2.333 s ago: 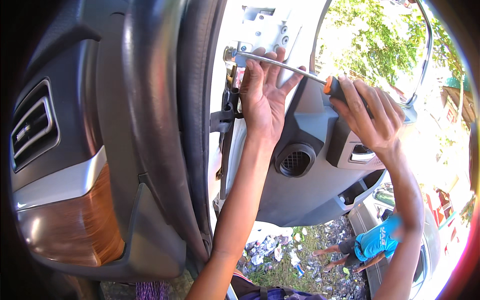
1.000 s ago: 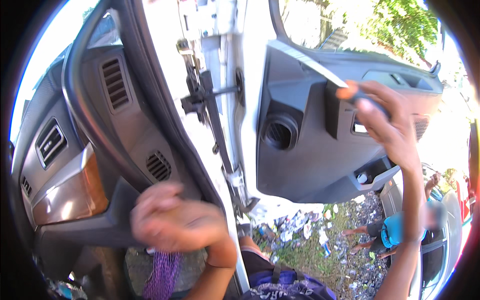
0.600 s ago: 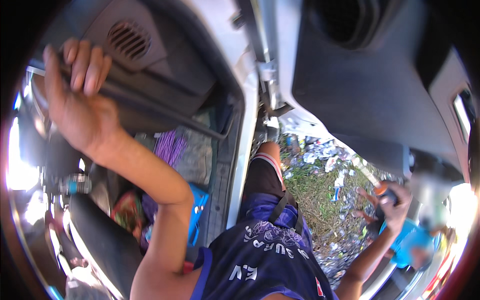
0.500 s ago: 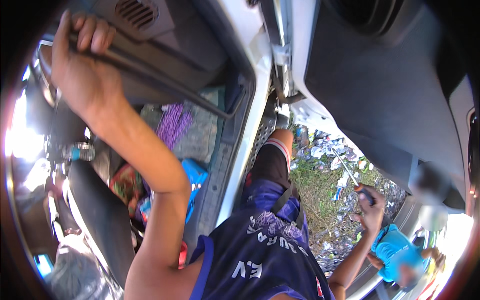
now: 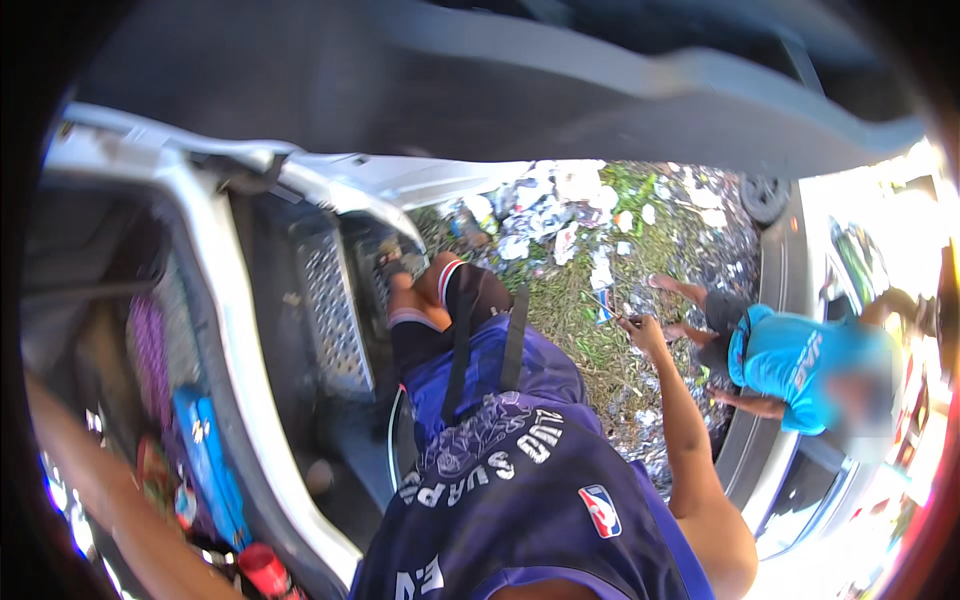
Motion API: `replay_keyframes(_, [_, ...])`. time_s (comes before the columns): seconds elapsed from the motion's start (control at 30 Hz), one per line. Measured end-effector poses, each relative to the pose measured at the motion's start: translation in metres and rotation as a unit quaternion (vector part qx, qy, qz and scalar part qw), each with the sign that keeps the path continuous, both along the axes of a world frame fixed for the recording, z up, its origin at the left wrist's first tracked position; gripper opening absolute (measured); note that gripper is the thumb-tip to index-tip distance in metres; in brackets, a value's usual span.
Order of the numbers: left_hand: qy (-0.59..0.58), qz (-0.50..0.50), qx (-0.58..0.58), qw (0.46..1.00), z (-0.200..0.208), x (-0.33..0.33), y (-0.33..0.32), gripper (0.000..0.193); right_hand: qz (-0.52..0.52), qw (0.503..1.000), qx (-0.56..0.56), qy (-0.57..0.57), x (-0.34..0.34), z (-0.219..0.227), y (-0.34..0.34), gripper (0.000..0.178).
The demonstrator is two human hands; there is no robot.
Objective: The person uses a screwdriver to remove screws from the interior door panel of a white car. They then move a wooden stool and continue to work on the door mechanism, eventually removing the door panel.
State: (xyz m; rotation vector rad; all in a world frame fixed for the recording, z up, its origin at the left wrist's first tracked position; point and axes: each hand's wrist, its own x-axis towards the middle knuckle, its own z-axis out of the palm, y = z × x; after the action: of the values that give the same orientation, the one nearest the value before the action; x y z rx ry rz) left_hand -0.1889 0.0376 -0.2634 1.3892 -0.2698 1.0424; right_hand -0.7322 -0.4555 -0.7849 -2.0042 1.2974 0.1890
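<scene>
In my right hand [image 5: 645, 334], away from my body over the grass, the fingers are closed round a screwdriver [image 5: 626, 319]; its thin shaft blurs against the litter on the ground. My left forearm [image 5: 95, 480] crosses the lower left of the picture, inside the vehicle's doorway, and the hand lies beyond the picture's edge. Below that arm is a red, round-topped container [image 5: 262, 568]. A blue case or bag [image 5: 212, 465] rests beside a purple woven cloth [image 5: 150, 350] on the vehicle floor.
An open dark door panel [image 5: 450, 85] spans the top. A perforated metal step [image 5: 338, 315] is by my legs. Paper litter [image 5: 540, 210] covers grassy ground. At right, a person in a blue shirt [image 5: 790, 355] stands beside another vehicle [image 5: 770, 420].
My view has swung, and my legs now stand by the step. The left hand has left the dark grab handle and gone out of view. The right hand still holds the screwdriver.
</scene>
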Motion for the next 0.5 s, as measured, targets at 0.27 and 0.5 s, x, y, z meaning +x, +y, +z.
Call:
replay_keyframes(0.27, [0.214,-0.179,0.023,0.96,-0.307,-0.07,-0.076,0.026,-0.105,0.98,0.019,0.166,-0.118,-0.195,-0.02,0.065])
replay_keyframes(0.5, [0.035,-0.303,0.011,0.952,-0.303,0.03,-0.169,0.035,-0.22,0.96,0.149,0.087,-0.073,-0.407,0.064,0.068])
